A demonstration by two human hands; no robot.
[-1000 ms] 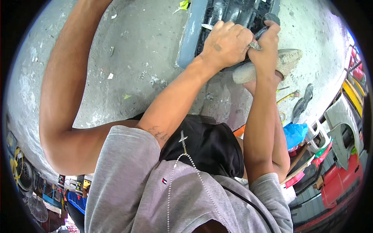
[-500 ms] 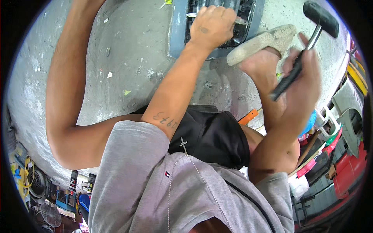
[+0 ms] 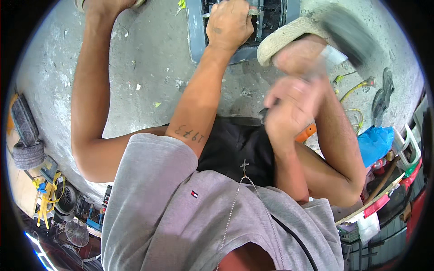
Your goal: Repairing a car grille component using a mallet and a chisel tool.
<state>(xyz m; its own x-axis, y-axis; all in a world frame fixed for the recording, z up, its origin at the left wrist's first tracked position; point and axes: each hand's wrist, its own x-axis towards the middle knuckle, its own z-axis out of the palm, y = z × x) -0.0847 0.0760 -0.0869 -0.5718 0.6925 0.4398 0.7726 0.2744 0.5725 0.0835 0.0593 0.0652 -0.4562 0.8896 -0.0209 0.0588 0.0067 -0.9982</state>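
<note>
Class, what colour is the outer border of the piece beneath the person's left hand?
The border is blue-grey, seen best in the head view.

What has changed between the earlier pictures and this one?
The right hand swung the mallet away from the left hand, out to the right, then back inward, now blurred. Nothing was visibly let go. The left hand stays closed around the thin bar over the grey-framed panel.

On the grey panel [image 3: 195, 38] we see smooth paint; the mallet head [image 3: 349, 37], blurred, looks like dark rubber. We find the floor [image 3: 149, 72] rough, matt concrete, the shirt [image 3: 144, 203] matt cloth, the shorts [image 3: 233, 147] smoother cloth, the blue bag [image 3: 376, 144] glossy plastic.
</note>
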